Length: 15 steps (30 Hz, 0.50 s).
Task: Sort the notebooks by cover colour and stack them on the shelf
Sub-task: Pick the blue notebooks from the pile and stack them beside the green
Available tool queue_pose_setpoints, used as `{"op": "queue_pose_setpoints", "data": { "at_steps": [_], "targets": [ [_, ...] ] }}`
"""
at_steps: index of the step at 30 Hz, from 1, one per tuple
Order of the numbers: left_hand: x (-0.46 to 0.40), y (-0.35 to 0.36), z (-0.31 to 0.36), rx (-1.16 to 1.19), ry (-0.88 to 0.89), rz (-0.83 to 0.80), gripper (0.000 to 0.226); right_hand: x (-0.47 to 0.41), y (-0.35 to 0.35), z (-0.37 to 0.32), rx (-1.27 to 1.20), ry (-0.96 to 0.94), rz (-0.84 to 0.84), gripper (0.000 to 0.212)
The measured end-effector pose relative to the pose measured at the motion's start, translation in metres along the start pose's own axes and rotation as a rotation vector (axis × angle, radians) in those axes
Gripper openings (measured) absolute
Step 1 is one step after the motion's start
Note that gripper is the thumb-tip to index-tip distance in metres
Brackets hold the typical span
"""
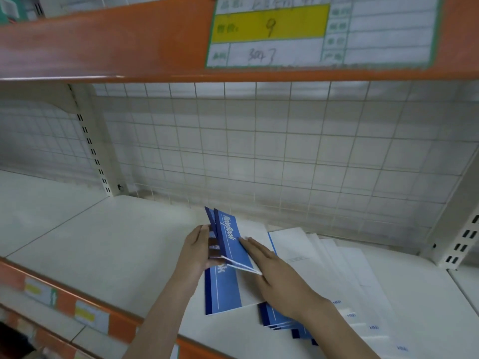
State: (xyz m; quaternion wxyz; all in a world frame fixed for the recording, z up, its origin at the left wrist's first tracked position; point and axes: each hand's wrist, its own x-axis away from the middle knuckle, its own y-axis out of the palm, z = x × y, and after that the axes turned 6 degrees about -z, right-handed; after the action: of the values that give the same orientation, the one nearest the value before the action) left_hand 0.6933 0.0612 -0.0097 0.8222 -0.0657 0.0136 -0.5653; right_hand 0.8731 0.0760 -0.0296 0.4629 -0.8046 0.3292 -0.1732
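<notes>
On the white shelf [103,250] my left hand [198,252] grips a few blue notebooks [229,238] stood on edge, fingers wrapped round their left side. My right hand [274,275] lies with straight fingers against their right face. Under them a blue-and-white notebook [223,291] lies flat. To the right, several white-backed notebooks [337,268] are fanned out across the shelf. Blue covers [274,320] stick out beneath my right wrist.
A white wire grid [259,151] closes the back of the shelf. An orange upper shelf edge [103,53] with a yellow-and-white label [269,32] hangs overhead. Slotted uprights [93,151] stand left and right. The orange front lip [77,314] carries price tags.
</notes>
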Motion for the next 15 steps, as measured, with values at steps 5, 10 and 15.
{"op": "queue_pose_setpoints", "data": {
  "at_steps": [5, 10, 15],
  "targets": [
    [0.001, -0.0042, -0.0143, -0.775, 0.021, -0.084, 0.028, -0.0004, 0.0005, 0.0001, -0.031, 0.009, -0.005, 0.059],
    [-0.0049, 0.0006, -0.0129, -0.554, -0.018, -0.044, 0.039, 0.0002, 0.0008, 0.0, -0.004, 0.016, -0.072, 0.061],
    [-0.0061, -0.0013, -0.0108, 0.18, -0.21, 0.053, 0.024, -0.0007, 0.0021, 0.0048, 0.059, 0.027, -0.139, 0.06]
  ]
}}
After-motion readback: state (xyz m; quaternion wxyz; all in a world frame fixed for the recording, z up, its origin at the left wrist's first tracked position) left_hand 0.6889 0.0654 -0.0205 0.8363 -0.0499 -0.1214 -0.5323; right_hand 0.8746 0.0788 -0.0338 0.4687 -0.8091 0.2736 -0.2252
